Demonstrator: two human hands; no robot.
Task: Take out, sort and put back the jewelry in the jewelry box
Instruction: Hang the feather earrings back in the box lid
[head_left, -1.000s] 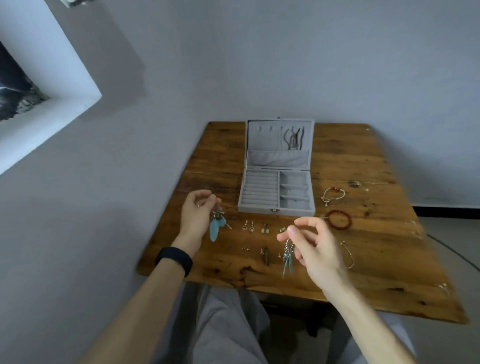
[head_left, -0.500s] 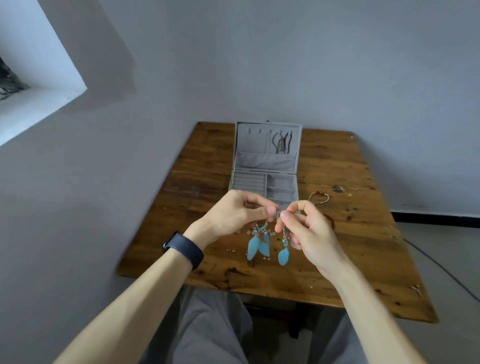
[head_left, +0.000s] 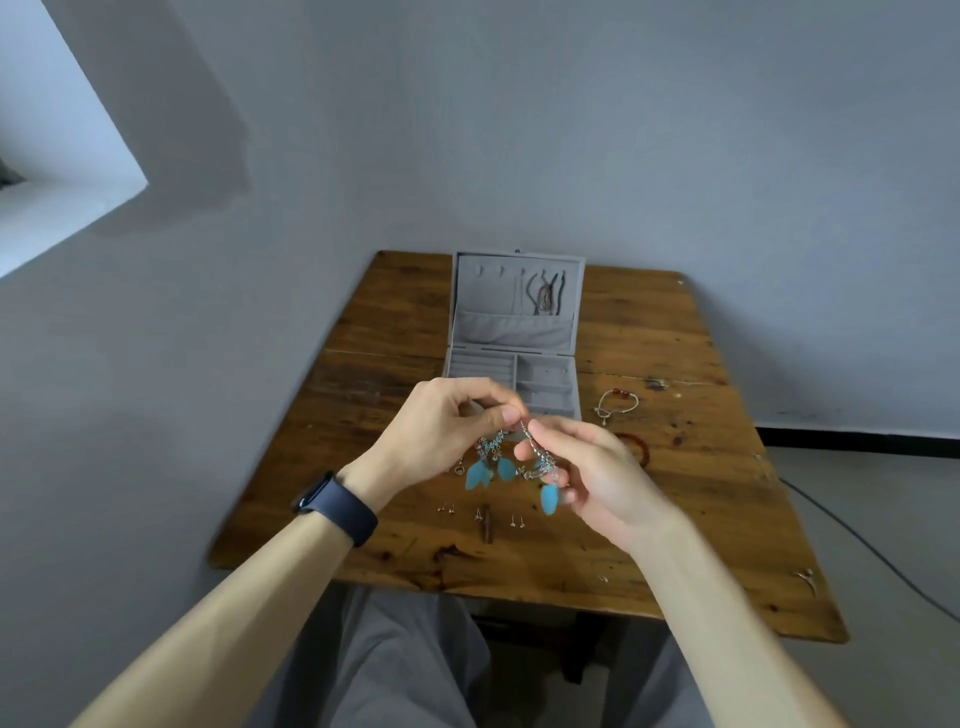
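Pinching the top of a turquoise feather drop earring between thumb and forefinger, the left hand is raised above the middle of the brown plank counter. The earring's beaded chains and feathers hang free below the fingertips. The right hand, just beside it with fingertips nearly meeting, grasps a second turquoise feather earring by its metal chain, and one feather dangles in front of the curled fingers. Both earrings are held in the air, between the box and the counter's near edge.

A grey fabric-lined jewelry box stands open at the middle of the far edge with its lid upright. Dark cord necklaces hang inside the right half of the lid.

Right of the box a pale cord bracelet with red beads lies on the counter. Nearer, a red bead bracelet is partly hidden behind the right hand. Toward the near edge, below the hands, lie small silver stud earrings and a short dark brown bar. A dark blue wristband circles the left wrist.
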